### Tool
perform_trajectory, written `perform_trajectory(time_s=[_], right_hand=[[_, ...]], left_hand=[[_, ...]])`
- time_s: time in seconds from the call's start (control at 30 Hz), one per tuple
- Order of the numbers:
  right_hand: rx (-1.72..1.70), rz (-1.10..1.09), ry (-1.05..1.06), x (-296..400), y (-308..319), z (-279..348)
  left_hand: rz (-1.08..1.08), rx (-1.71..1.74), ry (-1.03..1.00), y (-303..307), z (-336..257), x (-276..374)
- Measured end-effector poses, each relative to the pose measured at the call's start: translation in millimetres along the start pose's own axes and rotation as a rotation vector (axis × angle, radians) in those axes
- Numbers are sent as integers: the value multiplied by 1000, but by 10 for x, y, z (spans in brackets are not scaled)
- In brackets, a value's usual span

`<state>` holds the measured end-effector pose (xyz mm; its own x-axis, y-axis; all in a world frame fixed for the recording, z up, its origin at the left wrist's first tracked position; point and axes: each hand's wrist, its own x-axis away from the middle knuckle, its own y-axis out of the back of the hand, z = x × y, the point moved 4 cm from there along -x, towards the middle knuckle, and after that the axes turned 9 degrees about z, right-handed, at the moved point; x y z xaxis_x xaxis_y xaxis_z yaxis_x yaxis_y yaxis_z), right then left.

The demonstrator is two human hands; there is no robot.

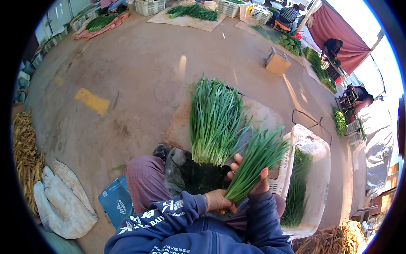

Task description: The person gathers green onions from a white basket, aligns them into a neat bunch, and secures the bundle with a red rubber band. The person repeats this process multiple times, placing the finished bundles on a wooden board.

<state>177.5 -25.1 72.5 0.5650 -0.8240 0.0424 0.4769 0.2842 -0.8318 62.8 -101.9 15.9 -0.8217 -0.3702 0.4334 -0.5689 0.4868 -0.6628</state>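
A bunch of long green leafy stalks, like garlic chives (258, 158), lies slanted across both of my hands. My left hand (219, 201) is closed around its pale lower ends. Under the middle of the bunch is my right hand (250, 177), its fingers and thumb spread on either side of the stalks and supporting them. Just beyond my hands, a large pile of the same greens (215, 122) rests on a flat board (179, 128), cut ends towards me. Dark loose leaves (203, 176) lie on clear plastic between my knees.
A white plastic crate (320, 177) with greens stands close at my right. Left are a blue bag (117, 200), a whitish sack (63, 203) and dried plant matter (27, 158). A cardboard box (278, 62) stands ahead; several people sit among greens and crates farther off.
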Motion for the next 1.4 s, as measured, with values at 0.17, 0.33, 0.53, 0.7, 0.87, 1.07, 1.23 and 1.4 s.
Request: perform_trajectory(time_s=[0.17, 0.33, 0.53, 0.7, 0.87, 1.07, 1.23, 1.4], right_hand=[[70, -11, -17, -400, 72, 335], [76, 15, -24, -1059, 136, 594], [38, 40, -52, -1812, 659, 573], [67, -73, -203, -2226, 1058, 204], [266, -318, -283, -2382, 1056, -175], [353, -451, -238, -2440, 846, -429], [788, -321, -38, -2283, 630, -92], [627, -466, 300, -1248, 586, 147]], left_hand=[[102, -118, 71, 44, -323, 166], [-122, -484, 31, 965, -555, 678], [-664, -555, -192, 2219, -811, 663], [-882, -460, -216, 2166, -1034, 345], [-667, -334, -396, 1971, -1250, 72], [-1021, -736, -23, 2044, -1175, -84], [-960, -714, 245, 1811, -1321, 1], [-1077, -747, 133, 1876, -1232, 58]])
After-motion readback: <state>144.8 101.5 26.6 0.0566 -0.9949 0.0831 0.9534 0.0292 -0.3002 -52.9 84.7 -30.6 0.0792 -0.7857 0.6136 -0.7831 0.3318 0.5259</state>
